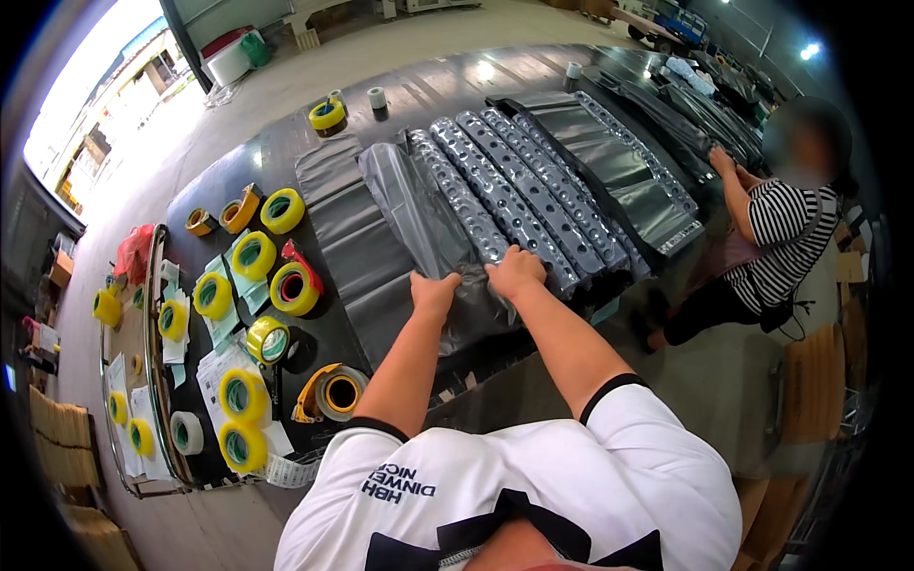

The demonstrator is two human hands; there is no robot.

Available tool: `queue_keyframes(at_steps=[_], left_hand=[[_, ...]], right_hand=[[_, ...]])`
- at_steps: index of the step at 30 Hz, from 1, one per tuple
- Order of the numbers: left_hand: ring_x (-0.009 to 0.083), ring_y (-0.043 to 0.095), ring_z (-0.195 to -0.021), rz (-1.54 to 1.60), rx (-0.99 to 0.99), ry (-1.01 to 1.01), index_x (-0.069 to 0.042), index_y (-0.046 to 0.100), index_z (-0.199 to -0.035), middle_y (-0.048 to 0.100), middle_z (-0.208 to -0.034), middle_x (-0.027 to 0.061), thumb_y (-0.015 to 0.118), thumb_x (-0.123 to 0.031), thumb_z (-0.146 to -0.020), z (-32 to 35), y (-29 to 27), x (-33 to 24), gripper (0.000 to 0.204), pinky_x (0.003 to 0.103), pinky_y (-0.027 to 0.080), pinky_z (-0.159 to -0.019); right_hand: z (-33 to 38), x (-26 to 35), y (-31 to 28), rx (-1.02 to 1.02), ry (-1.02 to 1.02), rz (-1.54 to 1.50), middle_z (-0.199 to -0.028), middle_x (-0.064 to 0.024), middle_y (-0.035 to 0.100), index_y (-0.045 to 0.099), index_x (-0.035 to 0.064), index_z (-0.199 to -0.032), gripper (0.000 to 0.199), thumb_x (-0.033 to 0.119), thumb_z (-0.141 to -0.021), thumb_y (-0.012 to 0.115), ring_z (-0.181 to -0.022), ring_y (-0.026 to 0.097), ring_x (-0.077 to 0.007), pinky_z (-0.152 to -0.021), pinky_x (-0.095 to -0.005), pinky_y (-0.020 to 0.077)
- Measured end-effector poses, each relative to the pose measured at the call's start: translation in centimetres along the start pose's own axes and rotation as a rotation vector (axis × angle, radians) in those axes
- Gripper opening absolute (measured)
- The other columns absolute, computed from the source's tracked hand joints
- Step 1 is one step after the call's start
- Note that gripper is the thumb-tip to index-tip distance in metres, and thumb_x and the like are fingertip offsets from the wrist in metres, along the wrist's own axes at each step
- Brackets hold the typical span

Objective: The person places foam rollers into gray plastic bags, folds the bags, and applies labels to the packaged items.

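Bag [447,238], grey plastic, lies at the counter's [328,333] near edge beside a row of perforated metal strips [519,195]; my left hand [433,290] and right hand [514,271] each pinch its end, clamped side by side, apparently to keep the film taut.

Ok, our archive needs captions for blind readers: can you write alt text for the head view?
A person's left hand and right hand grip the near edge of a grey plastic bag on a long black table. Yellow tape rolls lie to the left; another person works at the right.
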State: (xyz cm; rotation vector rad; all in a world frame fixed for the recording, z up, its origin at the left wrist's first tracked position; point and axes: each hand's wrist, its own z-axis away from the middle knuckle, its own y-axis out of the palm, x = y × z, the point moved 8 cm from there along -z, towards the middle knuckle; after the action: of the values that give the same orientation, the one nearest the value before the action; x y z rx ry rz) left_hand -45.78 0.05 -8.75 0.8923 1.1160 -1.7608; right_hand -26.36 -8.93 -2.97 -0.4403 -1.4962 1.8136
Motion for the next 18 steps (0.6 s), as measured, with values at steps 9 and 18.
queue_keyframes(at_steps=[9,18], left_hand=[[0.0284,0.052,-0.117,0.267,-0.12,0.048,0.004,0.032,-0.142,0.051,-0.13,0.0198,0.075,-0.021,-0.074,1.3,-2.2,3.7,0.085,0.036,0.042,-0.098],[0.0322,0.052,-0.12,0.26,-0.084,0.119,0.006,0.027,-0.144,0.048,-0.134,0.0228,0.074,-0.021,-0.076,1.5,-1.9,3.2,0.087,0.037,0.041,-0.1]], right_hand=[[-1.7,0.0,1.0,0.006,-0.069,-0.048,-0.127,-0.0316,0.055,0.045,-0.007,-0.131,0.067,0.049,-0.094,0.048,-0.114,0.06,-0.0408,-0.097,-0.0463,0.0473],[-1.4,-3.3,-0.7,0.208,-0.129,-0.717,-0.109,-0.0179,0.067,0.051,-0.0046,-0.124,0.071,0.028,-0.07,0.083,-0.097,0.067,-0.0278,-0.086,-0.0383,0.0527]])
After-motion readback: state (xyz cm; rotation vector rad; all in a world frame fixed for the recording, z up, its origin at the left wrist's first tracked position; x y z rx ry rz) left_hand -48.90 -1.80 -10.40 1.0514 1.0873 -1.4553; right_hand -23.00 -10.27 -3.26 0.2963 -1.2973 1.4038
